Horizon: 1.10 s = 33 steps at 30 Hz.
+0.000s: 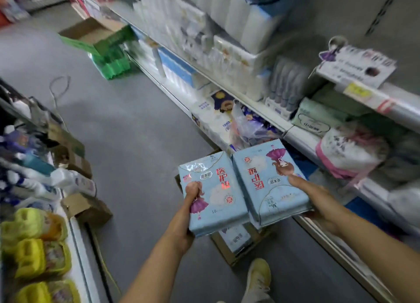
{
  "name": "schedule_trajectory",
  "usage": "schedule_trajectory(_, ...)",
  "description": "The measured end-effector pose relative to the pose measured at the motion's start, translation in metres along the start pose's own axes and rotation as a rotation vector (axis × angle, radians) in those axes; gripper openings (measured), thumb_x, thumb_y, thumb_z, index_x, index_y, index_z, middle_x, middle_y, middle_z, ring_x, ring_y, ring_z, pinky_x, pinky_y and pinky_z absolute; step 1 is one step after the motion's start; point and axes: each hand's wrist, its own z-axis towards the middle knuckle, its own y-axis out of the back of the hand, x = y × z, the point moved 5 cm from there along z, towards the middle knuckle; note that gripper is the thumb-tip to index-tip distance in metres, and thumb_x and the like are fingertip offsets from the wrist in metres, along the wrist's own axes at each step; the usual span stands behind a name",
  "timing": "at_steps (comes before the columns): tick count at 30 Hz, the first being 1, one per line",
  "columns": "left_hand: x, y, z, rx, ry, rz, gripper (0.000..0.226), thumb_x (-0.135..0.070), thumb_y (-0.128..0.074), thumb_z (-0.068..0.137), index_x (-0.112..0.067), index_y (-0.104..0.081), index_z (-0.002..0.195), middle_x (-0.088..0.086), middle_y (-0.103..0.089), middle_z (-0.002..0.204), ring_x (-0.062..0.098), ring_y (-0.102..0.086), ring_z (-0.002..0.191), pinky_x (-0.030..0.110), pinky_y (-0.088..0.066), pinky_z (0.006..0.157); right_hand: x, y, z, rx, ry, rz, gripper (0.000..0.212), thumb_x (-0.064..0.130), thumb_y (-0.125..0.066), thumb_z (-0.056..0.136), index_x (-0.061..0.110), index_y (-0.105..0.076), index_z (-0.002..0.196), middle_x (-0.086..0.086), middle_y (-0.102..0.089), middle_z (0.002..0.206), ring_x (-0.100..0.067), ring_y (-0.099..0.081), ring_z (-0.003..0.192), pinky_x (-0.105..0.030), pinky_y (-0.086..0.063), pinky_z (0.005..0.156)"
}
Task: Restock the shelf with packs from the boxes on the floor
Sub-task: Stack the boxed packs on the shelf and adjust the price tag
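Overhead to the right, a long shelf (268, 118), tiered, crowded with white and pale packets, all blurred by head motion. Below, grey floor (136, 125) running up the aisle, with a green-flapped carton (97, 37) far up it beside the shelving. On the left, another rack (75, 230) with yellow bundles and bottles. Directly underfoot, an open box (229, 250) on the floor against the shelf base, a few blue packs visible inside, and a pale shoe (259, 277) just beside it. Above the box, two blue packs held side by side and touching: left pack (213, 196) upright as read, right pack (268, 180) turned upside down. Left hand (188, 214) clamped on the near left edge of its pack, thumb on the printed face, other fingers hidden underneath. Right hand (318, 202) likewise gripping the right pack's near corner, thumb laid across the face, remaining fingers out of sight below. Probably the carrying step: packs lifted clear of the box, not yet on any tier. Next, likely a swing rightward toward a gap in the shelving; which tier takes them cannot be told from here. Worth turning the inverted pack so both labels face one way, and sliding each in without knocking the neighbouring stock.
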Motion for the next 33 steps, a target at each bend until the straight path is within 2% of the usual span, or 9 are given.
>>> schedule_trajectory(7,-0.089,-0.059,-0.080,0.063,-0.169,0.073,0.037,-0.054,-0.061,0.083,-0.023,-0.066,0.103,0.007,-0.076,0.102,0.024,-0.074,0.088,0.040,-0.060,0.078,0.090,-0.003,-0.093,-0.052,0.182,0.079,0.057,0.046,-0.071,0.064,0.011,-0.069,0.109,-0.012,-0.074,0.099,-0.028,-0.069,0.087,-0.033,-0.052,0.070)
schedule_trajectory(10,-0.118,-0.082,-0.107,0.136,-0.237,0.060,0.060,-0.061,-0.090,0.042,-0.025,-0.075,0.088,0.006,-0.076,0.100,0.024,-0.075,0.086,0.038,-0.062,0.068,0.118,0.001,-0.127,-0.071,0.257,0.151,0.057,0.044,-0.076,0.062,0.013,-0.070,0.109,-0.014,-0.074,0.101,-0.032,-0.068,0.092,-0.043,-0.055,0.080)
schedule_trajectory(12,-0.135,-0.103,-0.126,0.202,-0.260,0.042,0.077,-0.057,-0.095,0.029,-0.026,-0.075,0.096,0.009,-0.075,0.104,0.027,-0.074,0.088,0.043,-0.062,0.071,0.141,0.009,-0.151,-0.098,0.324,0.234,0.048,0.040,-0.074,0.070,0.012,-0.070,0.109,-0.016,-0.073,0.101,-0.032,-0.070,0.088,-0.039,-0.059,0.069)
schedule_trajectory(15,-0.154,-0.134,-0.149,0.243,-0.247,0.009,0.050,-0.053,-0.074,0.068,-0.025,-0.068,0.109,0.011,-0.075,0.106,0.028,-0.075,0.085,0.046,-0.057,0.083,0.178,0.028,-0.184,-0.179,0.450,0.361,0.035,0.032,-0.066,0.083,0.013,-0.068,0.112,-0.014,-0.073,0.103,-0.031,-0.069,0.089,-0.036,-0.055,0.071)
schedule_trajectory(18,-0.166,-0.164,-0.166,0.243,-0.251,0.025,0.033,-0.050,-0.064,0.084,-0.025,-0.068,0.105,0.008,-0.077,0.097,0.025,-0.075,0.073,0.038,-0.060,0.057,0.212,0.050,-0.214,-0.316,0.548,0.474,0.045,0.037,-0.072,0.078,0.012,-0.067,0.115,-0.013,-0.073,0.103,-0.030,-0.067,0.088,-0.050,-0.050,0.082)
schedule_trajectory(20,-0.172,-0.185,-0.178,0.253,-0.266,0.045,0.027,-0.049,-0.062,0.088,-0.025,-0.068,0.099,0.006,-0.077,0.086,0.023,-0.074,0.063,0.032,-0.055,0.045,0.233,0.062,-0.233,-0.389,0.598,0.549,0.051,0.040,-0.074,0.074,0.013,-0.067,0.117,-0.014,-0.071,0.108,-0.028,-0.066,0.087,-0.047,-0.052,0.079)
schedule_trajectory(24,-0.181,-0.231,-0.196,0.312,-0.286,0.076,0.034,-0.052,-0.064,0.086,-0.027,-0.067,0.109,0.007,-0.077,0.097,0.025,-0.074,0.069,0.034,-0.057,0.051,0.269,0.089,-0.266,-0.553,0.688,0.675,0.069,0.050,-0.077,0.054,0.015,-0.067,0.113,-0.011,-0.071,0.109,-0.025,-0.069,0.089,-0.045,-0.055,0.080)
schedule_trajectory(29,-0.183,-0.298,-0.216,0.463,-0.241,0.091,0.043,-0.051,-0.064,0.087,-0.022,-0.067,0.119,0.012,-0.074,0.109,0.029,-0.074,0.078,0.044,-0.061,0.062,0.291,0.111,-0.291,-0.661,0.687,0.765,0.029,0.036,-0.074,0.076,0.017,-0.065,0.096,-0.004,-0.068,0.086,-0.017,-0.063,0.070,-0.038,-0.057,0.071)
schedule_trajectory(33,-0.179,-0.339,-0.222,0.532,-0.228,0.134,0.051,-0.053,-0.063,0.088,-0.022,-0.064,0.129,0.013,-0.073,0.113,0.030,-0.074,0.085,0.046,-0.061,0.068,0.296,0.124,-0.297,-0.676,0.663,0.803,0.028,0.034,-0.075,0.076,0.017,-0.061,0.092,-0.004,-0.064,0.081,-0.016,-0.061,0.066,-0.034,-0.055,0.065)
